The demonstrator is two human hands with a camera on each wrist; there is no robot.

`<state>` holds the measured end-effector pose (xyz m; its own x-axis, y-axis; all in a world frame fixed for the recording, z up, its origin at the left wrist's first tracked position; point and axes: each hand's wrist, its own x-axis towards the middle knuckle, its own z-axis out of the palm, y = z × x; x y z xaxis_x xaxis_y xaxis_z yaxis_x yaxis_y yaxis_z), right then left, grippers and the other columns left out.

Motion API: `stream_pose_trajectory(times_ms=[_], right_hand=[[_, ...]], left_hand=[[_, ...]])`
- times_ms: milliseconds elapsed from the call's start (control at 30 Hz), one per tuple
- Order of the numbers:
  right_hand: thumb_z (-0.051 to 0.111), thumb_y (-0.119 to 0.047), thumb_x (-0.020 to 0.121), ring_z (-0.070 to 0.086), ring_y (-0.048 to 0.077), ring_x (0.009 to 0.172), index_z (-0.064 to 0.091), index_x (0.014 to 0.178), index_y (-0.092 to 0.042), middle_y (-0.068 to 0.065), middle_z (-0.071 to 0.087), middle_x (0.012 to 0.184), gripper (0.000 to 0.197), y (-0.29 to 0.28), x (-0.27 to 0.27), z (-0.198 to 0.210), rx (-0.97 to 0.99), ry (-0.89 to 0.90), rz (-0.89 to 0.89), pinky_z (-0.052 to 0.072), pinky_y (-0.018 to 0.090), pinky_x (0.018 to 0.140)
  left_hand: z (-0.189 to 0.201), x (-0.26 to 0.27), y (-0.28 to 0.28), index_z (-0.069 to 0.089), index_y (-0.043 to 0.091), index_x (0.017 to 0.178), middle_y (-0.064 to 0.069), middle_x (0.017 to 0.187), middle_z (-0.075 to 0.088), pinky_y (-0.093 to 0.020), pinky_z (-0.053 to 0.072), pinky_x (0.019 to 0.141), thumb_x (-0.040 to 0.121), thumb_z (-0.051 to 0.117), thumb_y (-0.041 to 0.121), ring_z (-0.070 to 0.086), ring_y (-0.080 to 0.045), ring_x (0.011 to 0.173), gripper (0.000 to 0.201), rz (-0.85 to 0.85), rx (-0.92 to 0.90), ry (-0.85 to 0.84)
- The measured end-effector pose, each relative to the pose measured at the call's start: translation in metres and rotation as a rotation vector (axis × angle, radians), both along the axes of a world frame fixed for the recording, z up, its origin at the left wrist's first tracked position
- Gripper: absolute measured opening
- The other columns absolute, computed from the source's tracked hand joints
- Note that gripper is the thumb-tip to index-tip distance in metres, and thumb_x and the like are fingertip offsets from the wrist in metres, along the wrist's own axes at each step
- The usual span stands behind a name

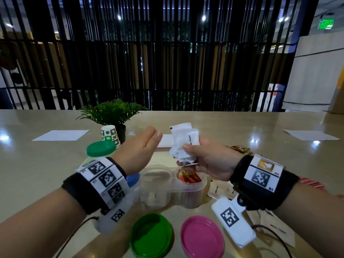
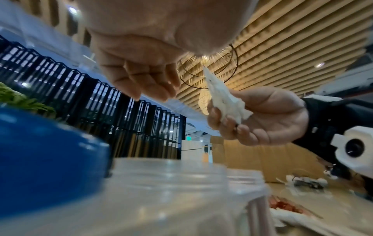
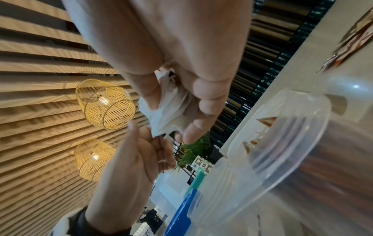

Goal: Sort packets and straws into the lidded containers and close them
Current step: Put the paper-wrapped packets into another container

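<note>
Right hand (image 1: 205,161) pinches a crumpled bunch of white sugar packets (image 1: 183,141), light, limp, likely slippery when stacked, best gripped mid-bundle; left hand (image 1: 138,148) open, fingers straight, empty.

Blue lid (image 1: 133,179) mostly behind left wrist
</note>
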<state>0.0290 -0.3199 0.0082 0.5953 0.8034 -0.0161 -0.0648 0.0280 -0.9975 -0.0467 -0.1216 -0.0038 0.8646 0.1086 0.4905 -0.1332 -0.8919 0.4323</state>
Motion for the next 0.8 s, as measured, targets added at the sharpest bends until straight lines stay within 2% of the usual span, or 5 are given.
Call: stream_pose_trajectory(times_ms=[133, 367, 500, 633, 800], right_hand=[[0.047, -0.012, 0.099, 0.067, 0.017, 0.077, 0.053, 0.116, -0.018, 0.007, 0.069, 0.101, 0.019, 0.0, 0.006, -0.002, 0.008, 0.023, -0.066, 0.054, 0.029, 0.074], [0.048, -0.007, 0.098, 0.065, 0.025, 0.1, 0.048, 0.129, -0.006, 0.017, 0.065, 0.119, 0.031, 0.007, 0.012, -0.027, 0.005, 0.109, -0.073, 0.055, 0.03, 0.074], [0.046, -0.005, 0.098, 0.067, 0.018, 0.09, 0.05, 0.127, -0.006, 0.011, 0.068, 0.108, 0.029, 0.006, 0.011, -0.027, 0.029, 0.12, -0.073, 0.055, 0.025, 0.07], [0.045, -0.005, 0.099, 0.067, 0.018, 0.096, 0.05, 0.128, -0.008, 0.011, 0.068, 0.113, 0.03, 0.005, 0.011, -0.027, 0.022, 0.106, -0.054, 0.055, 0.026, 0.081], [0.046, -0.005, 0.098, 0.066, 0.02, 0.101, 0.047, 0.131, -0.007, 0.014, 0.065, 0.119, 0.033, 0.005, 0.012, -0.029, 0.022, 0.123, -0.05, 0.055, 0.026, 0.081]], left_hand=[[-0.006, 0.011, 0.013, 0.057, 0.026, 0.091, 0.004, 0.097, 0.051, -0.037, 0.046, 0.087, 0.099, 0.045, 0.04, 0.055, -0.021, 0.094, 0.02, 0.037, 0.431, 0.399], [-0.001, 0.015, -0.006, 0.071, 0.023, 0.098, 0.006, 0.092, 0.068, -0.034, 0.053, 0.078, 0.089, 0.049, 0.063, 0.061, -0.013, 0.083, 0.047, -0.087, 0.559, 0.542], [0.001, 0.017, -0.024, 0.068, 0.013, 0.088, -0.001, 0.079, 0.065, -0.035, 0.049, 0.067, 0.084, 0.047, 0.072, 0.059, -0.02, 0.072, 0.062, -0.072, 0.679, 0.809], [-0.005, 0.021, -0.032, 0.062, 0.017, 0.118, -0.001, 0.107, 0.066, -0.031, 0.046, 0.088, 0.081, 0.063, 0.064, 0.06, -0.02, 0.101, 0.059, -0.087, 0.534, 0.999], [-0.015, 0.021, -0.034, 0.063, 0.009, 0.121, -0.008, 0.119, 0.067, -0.024, 0.043, 0.079, 0.082, 0.073, 0.043, 0.062, -0.023, 0.112, 0.053, -0.096, 0.439, 0.959]])
